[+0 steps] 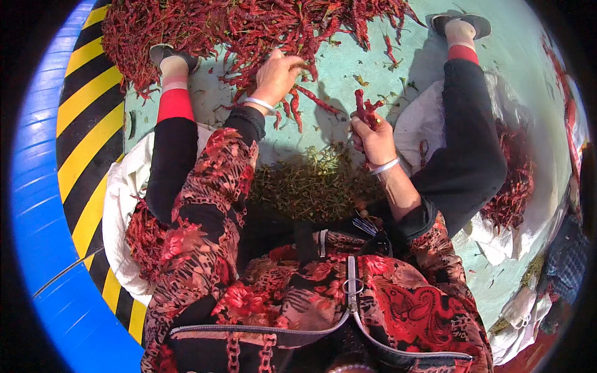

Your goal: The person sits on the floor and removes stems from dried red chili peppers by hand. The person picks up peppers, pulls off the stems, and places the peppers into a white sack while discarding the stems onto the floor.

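Nearest, a heap of green-brown stems [305, 180]. Just beyond, the right hand [376, 142] is closed around a few red chillies [367, 110], their long axis pointing away from the wearer. Farther out, the left hand [277, 79] has curled fingers (whether they pinch anything, I can't tell). It is the nearer hand to a loose chilli [319, 100] on its right, slanting toward the right hand. Beyond spreads the chilli pile [242, 28].

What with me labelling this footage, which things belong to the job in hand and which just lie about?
Job:
red chilli pile
chillies in right hand
stem heap, likely
white sacks, likely

Lying about, seemingly:
blue checked fabric
white bundle
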A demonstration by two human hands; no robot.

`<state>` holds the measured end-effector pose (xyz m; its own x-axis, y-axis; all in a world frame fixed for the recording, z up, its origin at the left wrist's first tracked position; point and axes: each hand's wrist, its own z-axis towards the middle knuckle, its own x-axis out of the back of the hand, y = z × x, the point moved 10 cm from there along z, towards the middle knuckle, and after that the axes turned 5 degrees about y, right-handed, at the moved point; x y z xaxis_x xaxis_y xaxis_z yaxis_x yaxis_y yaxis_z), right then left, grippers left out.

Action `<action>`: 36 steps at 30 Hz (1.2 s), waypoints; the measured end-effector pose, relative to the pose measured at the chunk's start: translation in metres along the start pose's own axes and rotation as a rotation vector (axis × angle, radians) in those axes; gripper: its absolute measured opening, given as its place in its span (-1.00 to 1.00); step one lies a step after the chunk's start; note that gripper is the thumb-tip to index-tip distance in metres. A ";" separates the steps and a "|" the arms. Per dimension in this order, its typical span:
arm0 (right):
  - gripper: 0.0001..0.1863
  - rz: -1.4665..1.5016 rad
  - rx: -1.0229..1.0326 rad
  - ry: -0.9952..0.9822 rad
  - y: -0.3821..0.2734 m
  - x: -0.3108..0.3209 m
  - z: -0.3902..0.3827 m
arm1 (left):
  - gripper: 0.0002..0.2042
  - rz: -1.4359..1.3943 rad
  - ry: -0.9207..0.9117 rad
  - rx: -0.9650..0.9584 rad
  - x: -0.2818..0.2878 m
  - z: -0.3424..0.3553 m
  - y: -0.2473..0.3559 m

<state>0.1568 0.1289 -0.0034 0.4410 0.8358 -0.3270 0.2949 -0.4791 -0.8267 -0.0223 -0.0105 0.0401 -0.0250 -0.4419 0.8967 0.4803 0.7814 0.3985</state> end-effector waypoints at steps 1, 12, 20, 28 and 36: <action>-0.96 -0.012 0.002 0.002 -0.001 0.002 -0.001 | -0.86 -0.027 0.062 0.002 0.009 0.004 0.007; -0.88 -0.083 0.070 -0.073 0.009 -0.004 -0.003 | -0.87 -1.129 0.137 0.385 0.030 -0.024 -0.014; -0.88 -0.083 0.089 -0.069 0.008 -0.004 0.003 | -0.88 -1.158 0.293 0.191 0.095 -0.006 0.021; -0.76 -0.100 0.299 -0.197 -0.017 -0.030 -0.008 | -0.72 -0.322 -0.206 -0.023 -0.002 -0.106 0.103; -0.85 -0.236 0.449 -0.216 -0.025 -0.040 -0.043 | -0.87 -0.807 -0.210 0.222 -0.007 -0.147 0.079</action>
<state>0.1685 0.0953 0.0501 0.2087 0.9653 -0.1567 -0.0464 -0.1503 -0.9876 0.1448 -0.0105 0.0367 -0.4569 -0.8255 0.3313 0.0638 0.3411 0.9379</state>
